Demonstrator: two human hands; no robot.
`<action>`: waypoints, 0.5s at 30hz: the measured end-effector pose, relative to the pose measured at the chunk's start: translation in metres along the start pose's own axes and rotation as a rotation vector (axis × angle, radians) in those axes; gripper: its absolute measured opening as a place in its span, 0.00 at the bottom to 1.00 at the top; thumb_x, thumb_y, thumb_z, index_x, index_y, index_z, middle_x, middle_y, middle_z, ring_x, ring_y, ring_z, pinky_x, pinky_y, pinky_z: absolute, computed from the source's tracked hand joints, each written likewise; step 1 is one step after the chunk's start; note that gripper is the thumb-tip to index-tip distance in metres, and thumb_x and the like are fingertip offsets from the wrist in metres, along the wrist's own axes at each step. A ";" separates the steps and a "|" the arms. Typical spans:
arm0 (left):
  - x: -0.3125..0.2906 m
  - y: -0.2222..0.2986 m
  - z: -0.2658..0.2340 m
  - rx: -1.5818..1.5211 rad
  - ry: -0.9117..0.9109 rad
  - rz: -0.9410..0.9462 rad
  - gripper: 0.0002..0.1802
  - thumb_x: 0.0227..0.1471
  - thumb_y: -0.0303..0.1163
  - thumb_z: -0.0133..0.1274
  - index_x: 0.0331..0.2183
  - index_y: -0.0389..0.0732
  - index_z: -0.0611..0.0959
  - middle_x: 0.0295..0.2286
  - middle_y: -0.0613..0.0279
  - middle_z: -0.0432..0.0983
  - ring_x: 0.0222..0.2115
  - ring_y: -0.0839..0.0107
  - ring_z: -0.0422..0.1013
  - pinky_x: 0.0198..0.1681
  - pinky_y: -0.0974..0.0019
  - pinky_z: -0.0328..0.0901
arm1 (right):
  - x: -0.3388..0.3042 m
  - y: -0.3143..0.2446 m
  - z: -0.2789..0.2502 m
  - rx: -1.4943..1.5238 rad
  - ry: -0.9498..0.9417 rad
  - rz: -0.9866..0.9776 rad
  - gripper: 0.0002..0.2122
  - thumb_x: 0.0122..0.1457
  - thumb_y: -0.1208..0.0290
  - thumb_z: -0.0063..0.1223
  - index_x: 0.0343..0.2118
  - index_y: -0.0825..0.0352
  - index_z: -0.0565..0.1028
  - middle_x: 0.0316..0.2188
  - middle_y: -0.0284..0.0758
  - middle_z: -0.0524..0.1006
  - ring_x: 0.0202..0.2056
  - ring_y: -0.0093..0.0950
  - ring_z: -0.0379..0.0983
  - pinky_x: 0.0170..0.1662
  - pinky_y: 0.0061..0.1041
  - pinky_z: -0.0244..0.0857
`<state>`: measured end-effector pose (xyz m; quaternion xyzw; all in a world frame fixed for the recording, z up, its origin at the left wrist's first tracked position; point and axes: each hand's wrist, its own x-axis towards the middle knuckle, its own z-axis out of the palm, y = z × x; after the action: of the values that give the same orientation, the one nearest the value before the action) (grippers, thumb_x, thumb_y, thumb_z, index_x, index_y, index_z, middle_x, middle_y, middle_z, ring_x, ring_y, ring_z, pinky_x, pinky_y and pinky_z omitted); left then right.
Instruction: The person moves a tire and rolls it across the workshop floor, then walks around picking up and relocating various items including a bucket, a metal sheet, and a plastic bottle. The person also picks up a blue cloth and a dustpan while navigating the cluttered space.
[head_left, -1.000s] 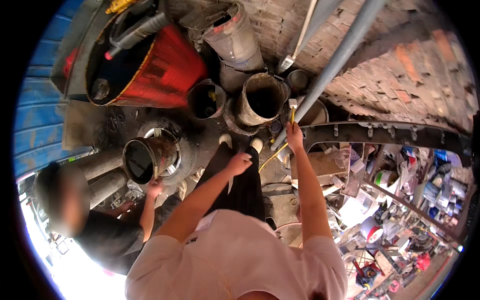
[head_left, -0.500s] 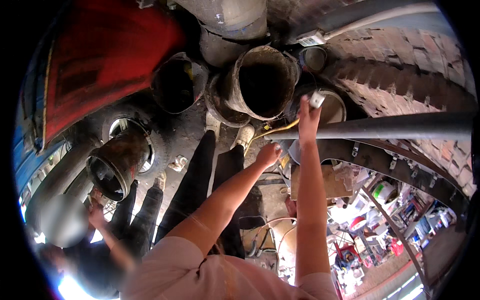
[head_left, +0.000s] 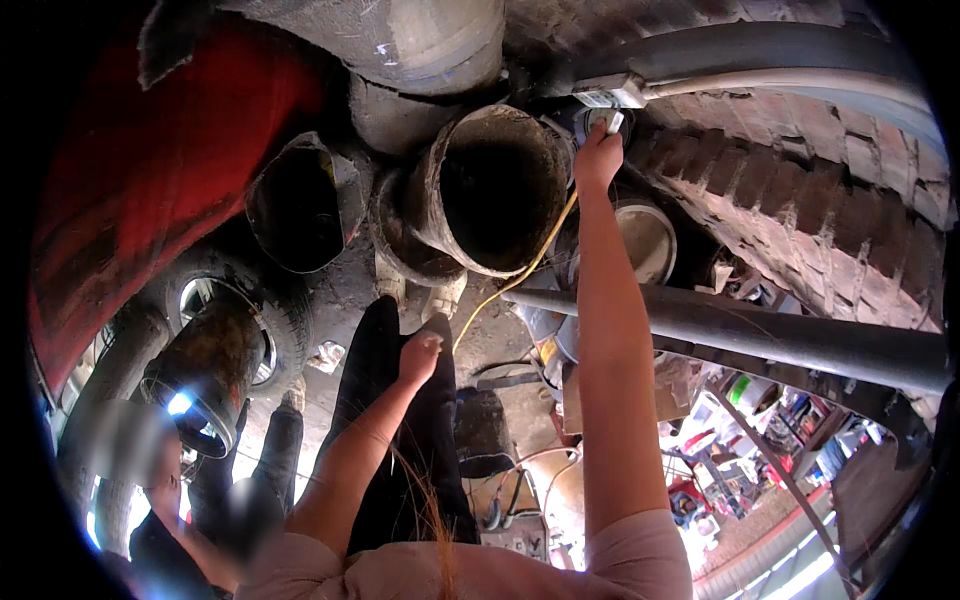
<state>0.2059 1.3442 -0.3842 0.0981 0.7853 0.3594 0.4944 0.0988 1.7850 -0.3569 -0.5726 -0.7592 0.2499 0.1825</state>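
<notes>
My right arm stretches far forward. Its hand (head_left: 598, 160) is closed around a small white plug (head_left: 614, 123), just below a white socket box (head_left: 612, 92) on the wall side. A yellow cord (head_left: 520, 280) runs from beside that hand down toward my feet. My left hand (head_left: 421, 357) hangs over my dark trousers with its fingers curled together; a pale spot shows at the fingertips, too small to name. The large round drum (head_left: 432, 190) with a dark inside stands between and beyond my hands.
A thick grey pipe (head_left: 780, 325) crosses on the right, before a brick wall (head_left: 780, 190). Another drum (head_left: 345, 200) and a rusty cylinder in a tyre (head_left: 215, 340) stand left. A co-worker's arm (head_left: 190, 545) is at the lower left. Clutter (head_left: 720, 470) fills the lower right.
My right hand has moved forward with the white plug, up to the socket box. My left hand has drawn back and left, over my legs. The view has shifted.
</notes>
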 end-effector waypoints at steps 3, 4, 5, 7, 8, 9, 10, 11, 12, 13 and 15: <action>-0.004 -0.007 -0.011 -0.095 -0.002 -0.208 0.10 0.46 0.32 0.42 0.25 0.39 0.75 0.21 0.58 0.73 0.24 0.65 0.71 0.28 0.65 0.65 | 0.006 -0.003 0.011 -0.081 -0.029 -0.033 0.20 0.54 0.58 0.37 0.21 0.75 0.64 0.20 0.52 0.69 0.25 0.50 0.66 0.27 0.42 0.58; -0.003 -0.007 -0.013 -0.092 0.003 -0.236 0.10 0.46 0.32 0.41 0.25 0.39 0.75 0.21 0.58 0.73 0.24 0.66 0.71 0.28 0.66 0.65 | 0.007 -0.006 0.013 -0.062 -0.048 0.024 0.20 0.55 0.58 0.37 0.21 0.75 0.64 0.20 0.52 0.69 0.26 0.50 0.66 0.27 0.42 0.58; -0.003 -0.008 -0.014 -0.077 -0.005 -0.206 0.09 0.46 0.32 0.41 0.25 0.39 0.75 0.21 0.58 0.73 0.24 0.66 0.71 0.28 0.66 0.65 | 0.007 -0.007 0.015 -0.070 -0.013 0.029 0.20 0.55 0.58 0.37 0.21 0.75 0.64 0.20 0.52 0.69 0.25 0.50 0.66 0.27 0.42 0.58; -0.001 -0.009 -0.017 -0.044 -0.018 -0.147 0.09 0.45 0.32 0.41 0.25 0.39 0.75 0.22 0.58 0.73 0.24 0.65 0.71 0.28 0.66 0.65 | 0.004 -0.013 0.018 -0.084 0.054 0.041 0.20 0.55 0.58 0.37 0.21 0.74 0.64 0.19 0.51 0.69 0.25 0.49 0.66 0.26 0.42 0.58; -0.001 -0.009 -0.017 -0.045 -0.009 -0.150 0.09 0.45 0.32 0.41 0.25 0.39 0.75 0.22 0.58 0.73 0.24 0.65 0.71 0.28 0.66 0.65 | 0.002 -0.016 0.017 -0.074 0.083 0.047 0.19 0.54 0.58 0.37 0.21 0.74 0.64 0.19 0.51 0.69 0.25 0.48 0.67 0.26 0.42 0.59; 0.001 -0.004 -0.018 -0.046 0.002 -0.152 0.09 0.45 0.32 0.41 0.25 0.39 0.75 0.22 0.58 0.73 0.24 0.65 0.71 0.29 0.66 0.65 | 0.000 -0.018 0.016 -0.089 0.098 0.045 0.19 0.54 0.58 0.38 0.21 0.73 0.64 0.19 0.50 0.69 0.25 0.48 0.67 0.26 0.42 0.59; 0.003 0.002 -0.020 -0.047 0.014 -0.154 0.09 0.45 0.31 0.41 0.25 0.39 0.75 0.23 0.57 0.73 0.24 0.65 0.71 0.29 0.66 0.65 | -0.002 -0.020 0.015 -0.103 0.113 0.042 0.18 0.54 0.58 0.38 0.21 0.73 0.64 0.19 0.50 0.70 0.25 0.48 0.67 0.26 0.42 0.59; 0.006 0.007 -0.021 -0.068 0.019 -0.149 0.09 0.45 0.31 0.41 0.26 0.39 0.75 0.23 0.57 0.73 0.24 0.65 0.71 0.29 0.66 0.65 | -0.002 -0.021 0.017 -0.117 0.128 0.039 0.18 0.54 0.59 0.38 0.21 0.73 0.63 0.19 0.50 0.70 0.24 0.48 0.67 0.25 0.41 0.59; 0.008 0.013 -0.021 -0.088 0.021 -0.145 0.09 0.45 0.31 0.42 0.26 0.39 0.75 0.23 0.57 0.73 0.25 0.65 0.71 0.29 0.66 0.65 | -0.002 -0.021 0.019 -0.101 0.139 0.064 0.17 0.54 0.60 0.40 0.21 0.73 0.63 0.18 0.50 0.70 0.24 0.48 0.67 0.24 0.41 0.59; 0.010 0.018 -0.020 -0.109 0.024 -0.140 0.09 0.45 0.31 0.42 0.26 0.39 0.75 0.24 0.57 0.73 0.25 0.65 0.71 0.29 0.66 0.65 | -0.002 -0.023 0.021 -0.116 0.160 0.067 0.17 0.54 0.60 0.40 0.21 0.73 0.63 0.18 0.50 0.70 0.24 0.48 0.67 0.24 0.41 0.59; 0.013 0.020 -0.019 -0.135 -0.003 -0.153 0.09 0.46 0.31 0.42 0.27 0.36 0.74 0.24 0.58 0.73 0.25 0.70 0.71 0.28 0.70 0.66 | -0.002 -0.026 0.027 -0.141 0.208 0.079 0.17 0.54 0.60 0.40 0.21 0.73 0.63 0.18 0.50 0.69 0.23 0.48 0.67 0.24 0.41 0.60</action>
<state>0.1800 1.3564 -0.3750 0.0050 0.7637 0.3726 0.5271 0.0637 1.7723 -0.3635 -0.6361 -0.7288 0.1422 0.2099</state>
